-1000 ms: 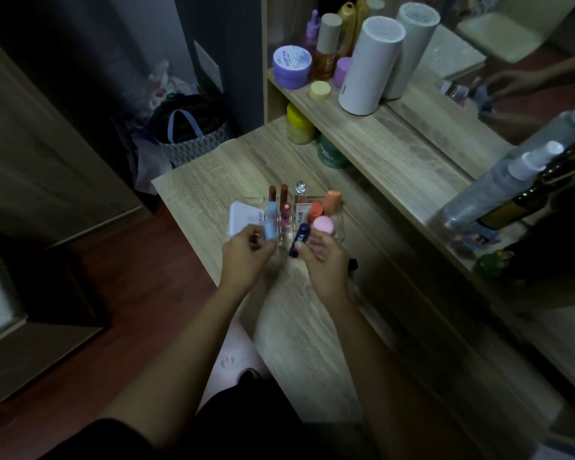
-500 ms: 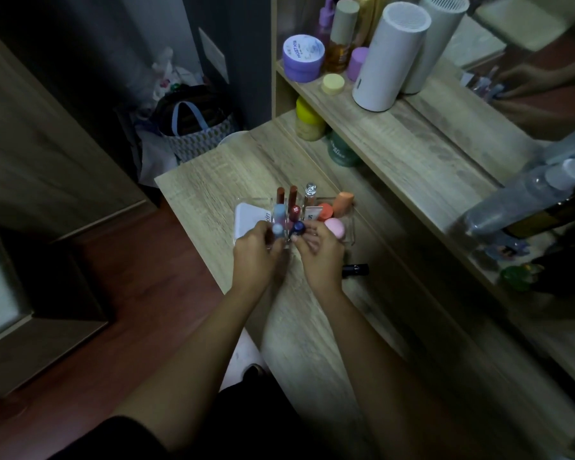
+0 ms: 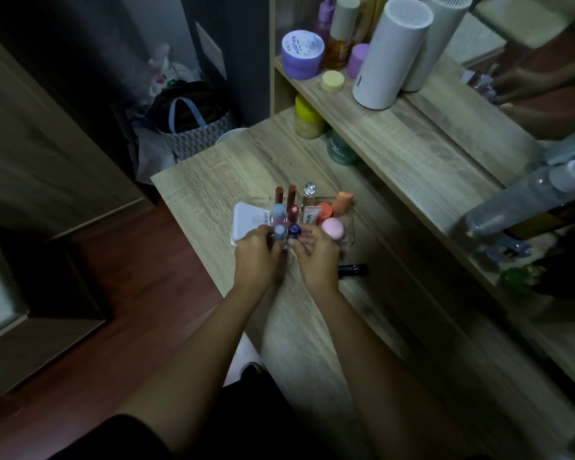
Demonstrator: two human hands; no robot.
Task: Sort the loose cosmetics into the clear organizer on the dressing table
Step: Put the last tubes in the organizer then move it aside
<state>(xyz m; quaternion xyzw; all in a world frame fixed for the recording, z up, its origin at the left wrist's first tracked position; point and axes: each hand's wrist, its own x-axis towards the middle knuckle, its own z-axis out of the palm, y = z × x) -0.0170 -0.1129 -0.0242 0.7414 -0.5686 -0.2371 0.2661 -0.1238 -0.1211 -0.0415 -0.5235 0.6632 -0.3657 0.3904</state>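
The clear organizer (image 3: 348,234) stands on the wooden dressing table (image 3: 213,180). It holds two brown-red lip tubes (image 3: 285,194), a clear-capped vial (image 3: 309,190), a white tube (image 3: 309,215), a red-capped tube (image 3: 293,210), orange sponges (image 3: 341,202), a pink sponge (image 3: 332,227) and a white compact (image 3: 246,219). My left hand (image 3: 256,260) pinches a light-blue-capped tube (image 3: 279,232) standing in a front slot. Beside it, my right hand (image 3: 317,260) grips a dark-blue-capped tube (image 3: 293,230), also upright. A black tube (image 3: 353,269) lies loose on the table just right of my right hand.
A raised shelf (image 3: 412,154) runs along the right with a white cylinder (image 3: 390,54), a purple jar (image 3: 302,53), bottles and a yellow puck. A yellow jar (image 3: 307,117) and a green jar (image 3: 341,149) sit under it. A spray bottle (image 3: 525,197) leans at right. A bag (image 3: 193,124) sits on the floor.
My right hand has swung the dark blue tube from tilted to upright in a front slot. My left hand has lowered the light blue tube beside it. Both hands drew together.
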